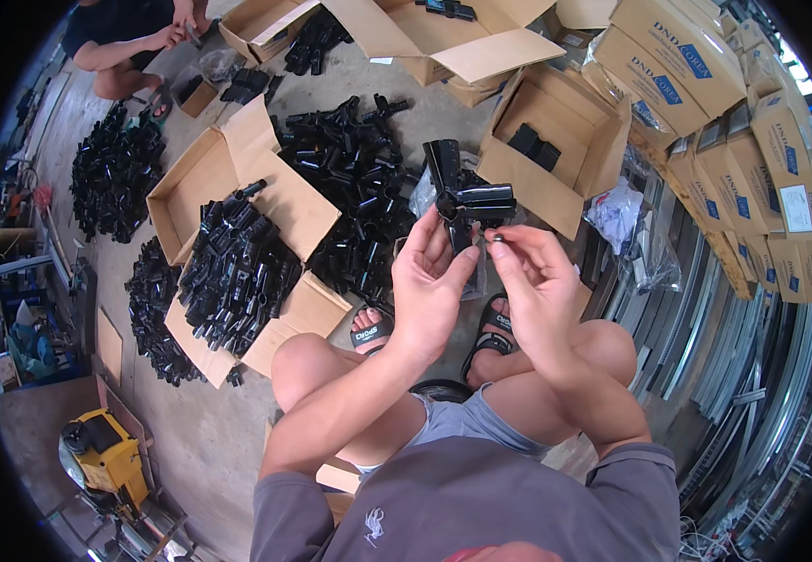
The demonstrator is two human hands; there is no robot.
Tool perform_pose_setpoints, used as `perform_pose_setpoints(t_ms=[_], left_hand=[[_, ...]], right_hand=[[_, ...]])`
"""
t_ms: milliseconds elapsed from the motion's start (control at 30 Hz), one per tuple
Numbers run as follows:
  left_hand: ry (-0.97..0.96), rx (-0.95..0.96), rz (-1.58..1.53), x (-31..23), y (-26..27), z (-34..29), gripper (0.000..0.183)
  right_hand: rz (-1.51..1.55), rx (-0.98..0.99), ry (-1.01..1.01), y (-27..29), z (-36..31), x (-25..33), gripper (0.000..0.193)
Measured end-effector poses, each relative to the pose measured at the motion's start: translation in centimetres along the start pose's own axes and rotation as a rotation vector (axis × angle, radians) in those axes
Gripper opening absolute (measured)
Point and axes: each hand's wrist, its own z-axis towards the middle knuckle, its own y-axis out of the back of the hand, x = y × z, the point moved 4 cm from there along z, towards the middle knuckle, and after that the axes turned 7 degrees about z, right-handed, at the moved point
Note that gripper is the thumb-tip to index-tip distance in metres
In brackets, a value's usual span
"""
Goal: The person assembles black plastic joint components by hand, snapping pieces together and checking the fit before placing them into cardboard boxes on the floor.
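My left hand [429,281] is closed around the lower arm of a glossy black branched pipe connector [481,197], its other tube-like arms pointing up and to the right. Close beside it, thumb and fingertips of my right hand [542,276] pinch a small dark metal piece [498,238], too small to tell its exact kind. The small piece is near the connector's lower side; whether they touch I cannot tell. Behind the connector lies a large heap of similar black connectors [345,159] on the concrete floor.
An open cardboard box [303,201] at left overflows with black connectors [237,267]. Another open box [556,103] holds a few black parts. Stacked cartons [734,169] and long metal profiles [706,328] line the right. Another person [130,42] crouches at far left, near a yellow machine's side [111,454].
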Motion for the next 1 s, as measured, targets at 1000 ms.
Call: perform_pose_setpoints(t_ms=[1000], left_hand=[[-0.077, -0.093, 0.069, 1.5, -0.3, 0.1, 0.06]], right_hand=[[0.126, -0.065, -0.202, -0.4, 0.9, -2.9, 0.02]])
